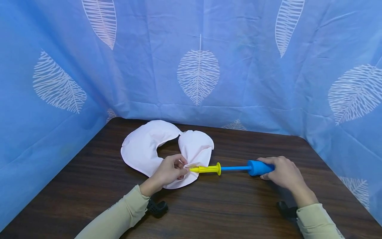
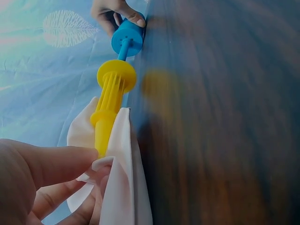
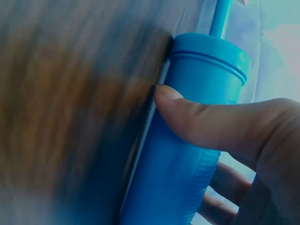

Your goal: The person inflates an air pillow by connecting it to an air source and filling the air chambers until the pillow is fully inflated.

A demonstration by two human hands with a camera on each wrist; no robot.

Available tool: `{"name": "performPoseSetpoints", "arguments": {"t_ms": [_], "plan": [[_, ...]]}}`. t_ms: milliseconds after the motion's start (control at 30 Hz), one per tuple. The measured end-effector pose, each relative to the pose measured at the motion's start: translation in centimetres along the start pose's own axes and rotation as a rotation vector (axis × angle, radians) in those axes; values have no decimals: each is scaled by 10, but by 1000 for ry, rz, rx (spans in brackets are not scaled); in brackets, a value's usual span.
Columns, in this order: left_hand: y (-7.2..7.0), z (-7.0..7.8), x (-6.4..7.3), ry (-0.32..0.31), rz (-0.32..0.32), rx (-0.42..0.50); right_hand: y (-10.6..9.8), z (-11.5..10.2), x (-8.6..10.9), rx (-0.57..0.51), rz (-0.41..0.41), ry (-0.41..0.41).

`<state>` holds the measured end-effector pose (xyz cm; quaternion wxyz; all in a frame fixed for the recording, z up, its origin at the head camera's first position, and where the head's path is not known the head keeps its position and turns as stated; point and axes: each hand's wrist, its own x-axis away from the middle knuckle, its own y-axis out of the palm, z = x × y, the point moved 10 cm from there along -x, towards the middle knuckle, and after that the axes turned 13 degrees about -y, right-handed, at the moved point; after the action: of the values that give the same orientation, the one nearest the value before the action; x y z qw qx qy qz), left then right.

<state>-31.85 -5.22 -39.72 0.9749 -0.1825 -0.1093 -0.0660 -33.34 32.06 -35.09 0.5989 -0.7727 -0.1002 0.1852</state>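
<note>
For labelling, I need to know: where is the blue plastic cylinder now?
In the head view, the blue plastic cylinder is right of centre, in the right hand, with a thin blue rod leading left to the ribbed yellow plastic piece.

Even, soft light fills the head view, a faint shadow lying under the right hand (image 1: 282, 171). The wrist views are dimmer, the table (image 2: 220, 117) blurred beside the left hand (image 1: 168, 171) and right alike.
</note>
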Motion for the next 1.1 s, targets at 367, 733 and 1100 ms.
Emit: {"name": "performPoseSetpoints", "arguments": {"t_ms": [367,733,1100], "plan": [[-2,-1,2,9,9,-3,12,-71,-14,54,53,-154],[-1,2,3,20,2,-14,19,-113,-18,86,50,-250],[1,6,5,34,-1,-3,17,-80,-15,50,30,-199]]}}
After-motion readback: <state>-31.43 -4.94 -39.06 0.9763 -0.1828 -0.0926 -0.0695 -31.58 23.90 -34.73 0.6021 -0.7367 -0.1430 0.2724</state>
